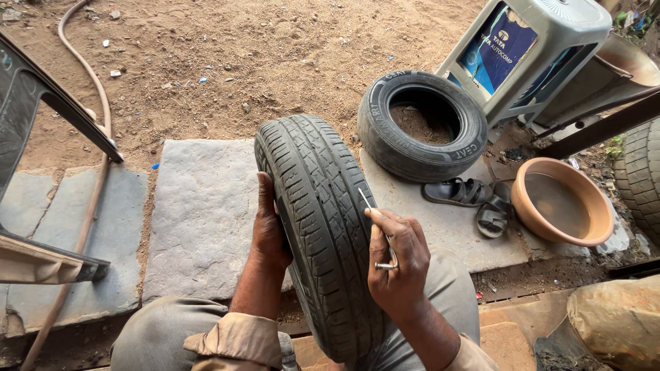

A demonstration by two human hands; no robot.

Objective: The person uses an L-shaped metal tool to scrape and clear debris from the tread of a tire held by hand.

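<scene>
The left hand (268, 230) lies flat, gripping the upright tyre (320, 227) at frame centre; the right hand (399, 264) pinches a thin metal probe (375, 220), tip toward the tread, whose length runs from lower to upper frame

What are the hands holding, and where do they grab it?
The left hand grips the upright tyre by its side edge. The right hand holds a thin metal tool near its lower end, its tip against the tread.
</scene>
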